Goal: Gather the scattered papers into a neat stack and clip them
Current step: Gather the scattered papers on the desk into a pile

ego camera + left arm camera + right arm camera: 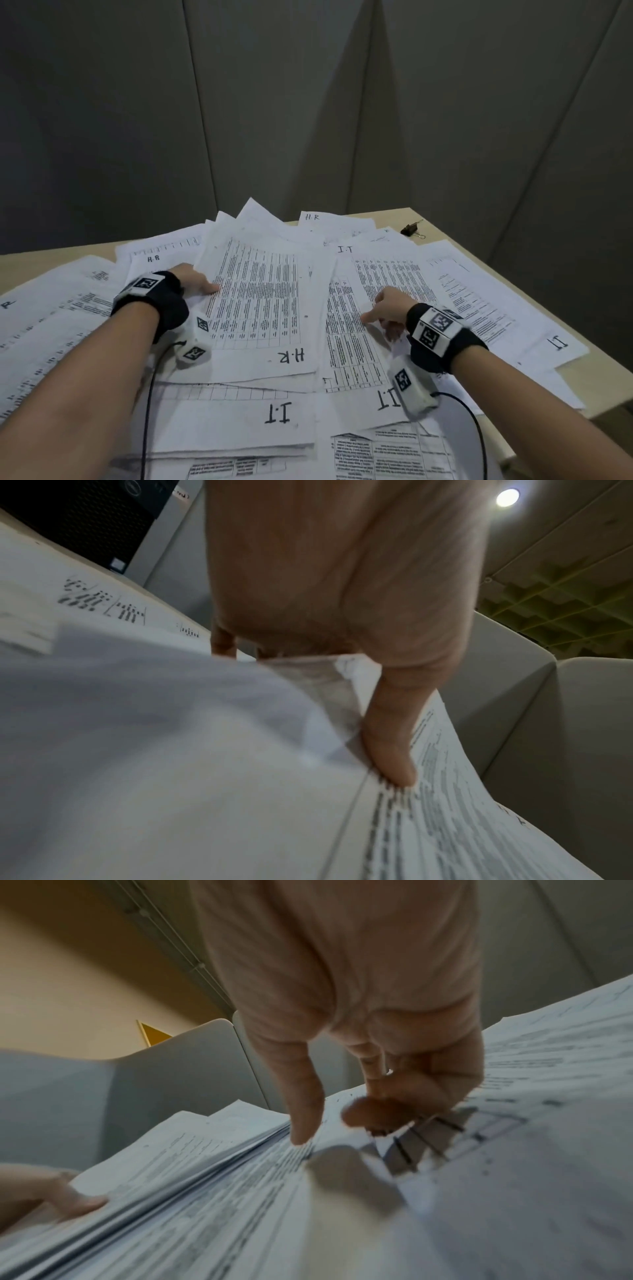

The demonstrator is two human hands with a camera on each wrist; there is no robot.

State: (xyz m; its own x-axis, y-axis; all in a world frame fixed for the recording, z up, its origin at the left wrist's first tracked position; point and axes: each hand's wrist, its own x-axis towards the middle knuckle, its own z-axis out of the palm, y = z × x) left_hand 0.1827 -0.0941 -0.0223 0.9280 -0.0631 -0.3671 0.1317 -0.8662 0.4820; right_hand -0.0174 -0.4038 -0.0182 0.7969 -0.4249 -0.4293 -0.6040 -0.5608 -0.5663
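Papers (260, 301) fanned across a desk, both hands gathering them — stacking under way, clipping not yet begun.

Head view: left hand (193, 279) pinches the edge of an "H.R" sheet; right hand (388, 308) pinches an "I.T" sheet; a binder clip (412, 229) lies at the far right corner, well apart. Left wrist view: thumb on top, fingers curled beneath several sheets. Right wrist view: thumb and curled fingers nip a lifted page. Next, I judge — draw the sheets together and square the edges.
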